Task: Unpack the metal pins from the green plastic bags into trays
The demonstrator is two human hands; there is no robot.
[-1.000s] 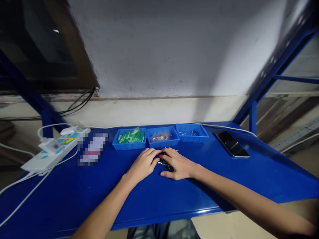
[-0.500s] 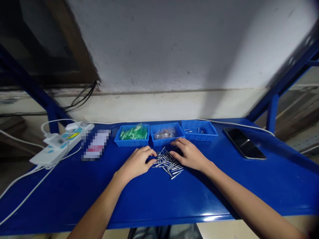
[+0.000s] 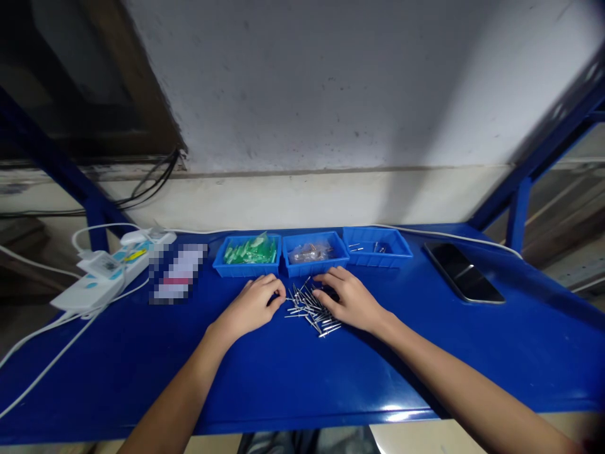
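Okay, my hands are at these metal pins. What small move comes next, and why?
Perhaps slide one near-edge pin clear with your right hand. Its fingers are over the right side of the pile, where pins lie crossed, while a few jut out at the near edge.

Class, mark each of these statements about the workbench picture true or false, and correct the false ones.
1. The leftmost blue bin holds green packets. True.
2. The heap of metal pins lies inside the middle bin. False: it lies on the blue table, in front of the bins.
3. The phone lies to the right of all three bins. True.
4. The right hand rests on the phone. False: it is at the right side of the heap.
5. The white power strip is on the right side of the table. False: it is on the left.
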